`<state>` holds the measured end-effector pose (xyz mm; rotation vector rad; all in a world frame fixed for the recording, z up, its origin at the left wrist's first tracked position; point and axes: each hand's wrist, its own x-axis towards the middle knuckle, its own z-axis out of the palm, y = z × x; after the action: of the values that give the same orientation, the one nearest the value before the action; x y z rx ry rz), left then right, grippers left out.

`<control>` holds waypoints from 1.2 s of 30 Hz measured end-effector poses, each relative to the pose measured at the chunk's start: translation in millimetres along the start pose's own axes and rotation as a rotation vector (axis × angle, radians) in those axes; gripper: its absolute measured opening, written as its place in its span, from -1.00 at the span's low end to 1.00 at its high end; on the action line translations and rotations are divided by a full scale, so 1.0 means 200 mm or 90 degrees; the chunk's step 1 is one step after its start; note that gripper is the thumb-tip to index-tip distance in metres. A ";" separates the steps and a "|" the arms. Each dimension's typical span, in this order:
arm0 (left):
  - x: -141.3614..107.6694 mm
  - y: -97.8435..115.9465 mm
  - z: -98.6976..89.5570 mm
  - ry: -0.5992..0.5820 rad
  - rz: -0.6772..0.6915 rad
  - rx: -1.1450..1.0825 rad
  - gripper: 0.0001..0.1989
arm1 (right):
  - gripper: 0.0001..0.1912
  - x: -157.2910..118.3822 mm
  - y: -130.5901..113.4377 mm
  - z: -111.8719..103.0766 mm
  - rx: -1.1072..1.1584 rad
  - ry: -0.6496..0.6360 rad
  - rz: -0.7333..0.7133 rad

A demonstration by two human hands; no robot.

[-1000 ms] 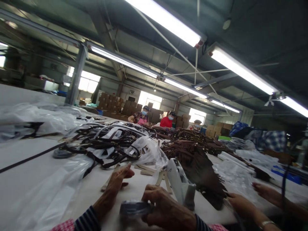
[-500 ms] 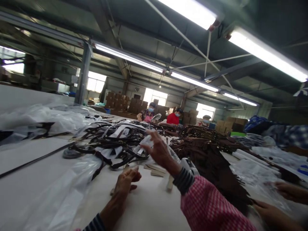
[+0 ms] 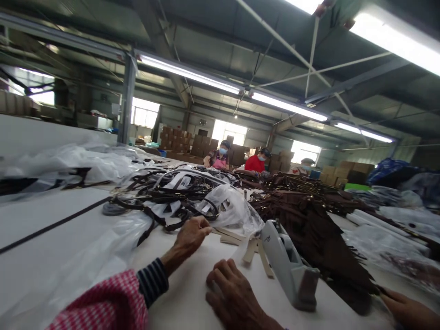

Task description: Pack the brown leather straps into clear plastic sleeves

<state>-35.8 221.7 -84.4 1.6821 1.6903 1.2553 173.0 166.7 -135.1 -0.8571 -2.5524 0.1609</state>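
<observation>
My left hand (image 3: pixel 192 236) is over the white tabletop, thumb and fingertips closed in a pinch beside the ends of flat beige strips (image 3: pixel 233 238). Whatever sits in that pinch is too small or hidden to name. Closer to me, my right hand (image 3: pixel 237 293) hovers low with its fingers curled inward; the thumb side is smeared and anything in it is hidden. A grey tape dispenser (image 3: pixel 288 266) stands to the right of this hand. More beige strips (image 3: pixel 250 252) lie between the dispenser and my hands.
Dark straps with buckles (image 3: pixel 165 197) are heaped ahead, beside a crumpled clear plastic bag (image 3: pixel 230 206). Dark brown pieces (image 3: pixel 316 229) are piled at right. Plastic sheeting (image 3: pixel 82 160) covers the far left. Another person's hand (image 3: pixel 398 302) touches the brown pile; several people work beyond.
My right hand has come back from the plastic bag toward me, its spread fingers now curled. My left hand has moved forward and right. The view has shifted, uncovering the tape dispenser.
</observation>
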 end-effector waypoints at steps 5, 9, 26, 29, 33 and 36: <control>0.38 -0.11 -0.24 0.042 0.039 0.265 -0.85 | -0.78 0.00 0.07 0.09 -0.021 0.028 -0.022; 0.60 -0.19 -0.30 0.032 0.042 0.399 -0.74 | -0.76 0.01 0.10 0.13 -0.031 0.046 -0.038; 0.43 -0.14 -0.51 -0.237 0.128 0.545 -0.82 | -0.86 -0.01 0.04 0.04 0.040 0.010 -0.005; 0.28 -0.20 -0.50 -0.241 0.112 0.527 -0.90 | -0.89 0.00 0.02 0.03 0.035 0.011 -0.006; 0.29 -0.16 -0.54 -0.155 0.118 0.415 -0.81 | -0.92 0.00 -0.01 0.00 0.027 0.006 0.001; 0.37 -0.03 -0.62 -0.099 0.147 0.295 -0.69 | -0.94 -0.01 -0.03 -0.03 0.028 -0.003 0.016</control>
<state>-153.9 258.1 -8.2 2.2335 1.8277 0.8313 172.9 160.6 -129.5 -0.8727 -2.5338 0.2249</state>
